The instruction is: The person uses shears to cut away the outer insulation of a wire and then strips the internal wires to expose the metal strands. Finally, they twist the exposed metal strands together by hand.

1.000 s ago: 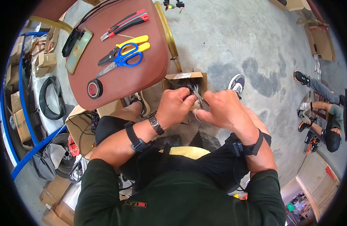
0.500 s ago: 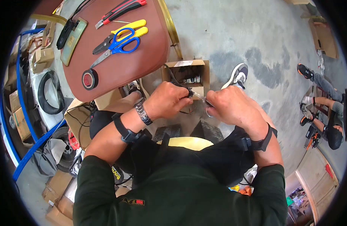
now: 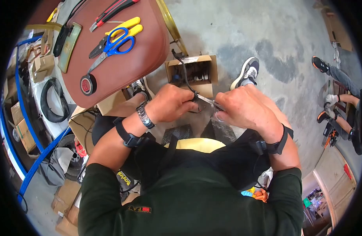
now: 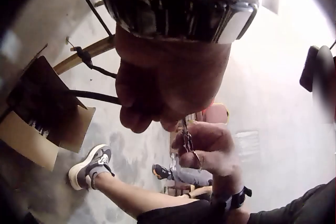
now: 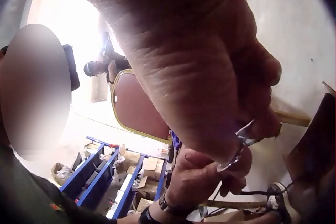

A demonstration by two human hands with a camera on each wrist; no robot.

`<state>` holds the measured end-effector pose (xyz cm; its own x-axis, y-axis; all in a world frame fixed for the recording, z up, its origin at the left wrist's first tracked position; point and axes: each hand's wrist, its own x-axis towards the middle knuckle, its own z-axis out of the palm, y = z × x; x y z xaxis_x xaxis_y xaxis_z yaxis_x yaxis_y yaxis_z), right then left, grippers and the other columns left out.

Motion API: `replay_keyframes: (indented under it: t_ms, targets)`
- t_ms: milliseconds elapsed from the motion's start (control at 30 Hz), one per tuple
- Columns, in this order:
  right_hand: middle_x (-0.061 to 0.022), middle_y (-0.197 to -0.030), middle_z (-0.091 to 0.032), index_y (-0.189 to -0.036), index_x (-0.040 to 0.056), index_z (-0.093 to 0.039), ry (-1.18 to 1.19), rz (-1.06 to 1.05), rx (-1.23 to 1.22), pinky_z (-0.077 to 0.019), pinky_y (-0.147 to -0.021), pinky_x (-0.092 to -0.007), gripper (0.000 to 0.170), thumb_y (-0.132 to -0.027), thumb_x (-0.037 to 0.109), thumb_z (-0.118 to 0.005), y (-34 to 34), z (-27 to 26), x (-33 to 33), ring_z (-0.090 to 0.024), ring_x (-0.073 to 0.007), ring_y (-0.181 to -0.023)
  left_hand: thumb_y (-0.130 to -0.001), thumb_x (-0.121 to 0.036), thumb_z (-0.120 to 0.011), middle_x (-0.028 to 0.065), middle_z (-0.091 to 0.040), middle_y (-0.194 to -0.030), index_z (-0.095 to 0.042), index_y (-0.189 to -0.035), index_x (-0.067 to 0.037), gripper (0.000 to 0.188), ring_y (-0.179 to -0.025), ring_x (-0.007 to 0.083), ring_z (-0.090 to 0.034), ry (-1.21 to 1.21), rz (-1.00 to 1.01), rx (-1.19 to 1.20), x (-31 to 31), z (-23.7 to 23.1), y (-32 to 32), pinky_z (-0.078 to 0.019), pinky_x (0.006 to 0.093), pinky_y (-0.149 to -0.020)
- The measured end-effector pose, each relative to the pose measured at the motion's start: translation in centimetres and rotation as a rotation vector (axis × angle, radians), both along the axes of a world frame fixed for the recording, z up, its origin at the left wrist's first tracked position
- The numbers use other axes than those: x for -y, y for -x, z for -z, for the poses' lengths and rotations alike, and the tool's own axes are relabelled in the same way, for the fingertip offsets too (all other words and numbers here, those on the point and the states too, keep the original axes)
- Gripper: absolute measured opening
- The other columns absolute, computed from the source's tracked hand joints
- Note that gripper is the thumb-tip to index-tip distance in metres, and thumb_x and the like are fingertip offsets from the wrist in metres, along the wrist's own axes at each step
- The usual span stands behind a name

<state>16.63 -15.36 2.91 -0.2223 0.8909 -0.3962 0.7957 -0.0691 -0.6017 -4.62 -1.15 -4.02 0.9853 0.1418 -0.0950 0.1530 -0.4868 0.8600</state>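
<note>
Head view: the left hand and the right hand face each other near an open, square-cornered cardboard box. The left grip pinches a smooth black cable, which curves upward past the box; the right grip pinches a slender silvery piece spanning the gap between the hands. Whether this piece is a tool or bare metal cannot be told. At left, a brown, round-cornered chair seat bears a ring-shaped roll of tape, scissors with looped blue handles, a yellow-handled cutter and a red-and-black utility knife.

Left wrist view: beneath a watch of polished metal links, the left hand's fingers fold tightly in shadow. The cable enters them from the side of the box, while the silvery piece, uneven in outline, glints at the right hand's fingertips.

Right wrist view: the creased skin of the right hand fills the centre; the silvery piece shows a bright, angular edge and a curved lower end. Beyond stand straight-edged blue racks.
</note>
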Motion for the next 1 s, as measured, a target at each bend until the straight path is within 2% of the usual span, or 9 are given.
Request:
replay_keyframes:
  t_ms: [67,100,200,300,400,600,800,900,1000]
  targets:
    - [-0.0181,-0.065,-0.063,-0.077,0.0013,-0.059,-0.015,0.061,0.005,-0.0521,-0.062,-0.0485,0.027,-0.077,0.023,-0.076,0.0,0.1,-0.1,-0.066,-0.0403,-0.068,-0.084,-0.017,-0.076,0.0141,-0.053,-0.059,-0.058,-0.073,-0.001,0.026,-0.052,0.0302,-0.051,0.071,-0.11,-0.042,0.3,-0.6,-0.7,-0.0403,0.038,-0.05]
    - [-0.018,-0.065,-0.063,-0.078,0.0014,-0.059,-0.024,0.09,0.009,-0.0522,-0.062,-0.0486,0.028,-0.077,0.024,-0.076,0.0,0.2,-0.2,-0.066,-0.0404,-0.068,-0.085,-0.015,-0.076,0.0147,-0.05,-0.058,-0.059,-0.074,0.0,0.026,-0.049,0.0252,-0.043,0.131,-0.146,-0.045,0.3,-0.7,-0.9,-0.0383,0.0346,-0.049]
    - [-0.0151,-0.061,-0.06,-0.075,0.0035,-0.057,-0.08,0.151,0.047,-0.0483,-0.056,-0.0464,0.035,-0.075,0.031,-0.079,0.4,0.3,-0.3,-0.063,-0.0379,-0.062,-0.087,-0.014,-0.075,0.0159,-0.05,-0.059,-0.059,-0.074,0.001,0.025,-0.05,0.0209,-0.041,0.242,-0.275,-0.102,0.8,-0.2,-1.2,-0.0377,0.0332,-0.048]
    - [-0.0161,-0.058,-0.058,-0.072,0.0027,-0.056,-0.129,0.182,0.058,-0.048,-0.054,-0.046,0.039,-0.074,0.034,-0.08,0.6,0.6,-0.5,-0.062,-0.0386,-0.059,-0.087,-0.013,-0.074,0.0157,-0.051,-0.059,-0.059,-0.075,0.002,0.025,-0.05,0.0176,-0.039,0.186,-0.308,-0.059,0.9,-0.8,-1.6,-0.0378,0.0324,-0.048]
    - [-0.0176,-0.061,-0.063,-0.076,0.0013,-0.06,-0.041,0.148,0.145,-0.0526,-0.058,-0.0475,0.037,-0.078,0.035,-0.076,1.0,-0.5,-1.1,-0.066,-0.0384,-0.062,-0.086,-0.015,-0.075,0.017,-0.052,-0.06,-0.059,-0.073,0.001,0.026,-0.048,0.0234,-0.043,0.145,-0.359,-0.013,1.2,-0.7,-2.1,-0.0392,0.0343,-0.048]
    - [-0.0181,-0.056,-0.058,-0.066,0.0009,-0.057,-0.098,0.209,0.111,-0.0492,-0.055,-0.0468,0.042,-0.074,0.037,-0.079,1.5,0.0,-1.4,-0.062,-0.0397,-0.057,-0.081,-0.015,-0.074,0.0193,-0.055,-0.062,-0.054,-0.068,-0.002,0.027,-0.057,0.0386,-0.057,-0.091,-0.407,0.096,2.3,-0.1,-2.6,-0.0424,0.0416,-0.049]
    - [-0.02,-0.064,-0.064,-0.074,-0.0006,-0.066,0.097,0.178,0.075,-0.0521,-0.063,-0.0496,0.039,-0.077,0.037,-0.075,1.0,-0.6,-2.5,-0.066,-0.0402,-0.066,-0.081,-0.015,-0.073,0.0155,-0.056,-0.061,-0.051,-0.067,-0.005,0.028,-0.058,0.0365,-0.06,-0.226,-0.345,0.062,2.6,0.0,-2.4,-0.0454,0.0442,-0.052]
    - [-0.0208,-0.065,-0.065,-0.074,-0.0009,-0.066,0.112,0.164,0.048,-0.0521,-0.064,-0.0501,0.038,-0.078,0.036,-0.074,0.9,-0.4,-2.4,-0.066,-0.0415,-0.068,-0.081,-0.015,-0.073,0.014,-0.056,-0.06,-0.051,-0.068,-0.006,0.027,-0.059,0.0351,-0.06,-0.247,-0.324,0.095,2.6,-0.2,-2.2,-0.046,0.0445,-0.052]
    - [-0.0183,-0.058,-0.059,-0.068,0.0006,-0.06,-0.023,0.141,0.021,-0.0487,-0.057,-0.0476,0.036,-0.074,0.031,-0.078,0.6,0.8,-1.5,-0.062,-0.0405,-0.06,-0.08,-0.014,-0.074,0.0127,-0.056,-0.061,-0.051,-0.068,-0.006,0.027,-0.059,0.0336,-0.061,-0.28,-0.278,0.092,2.4,-0.3,-1.8,-0.0466,0.0442,-0.053]
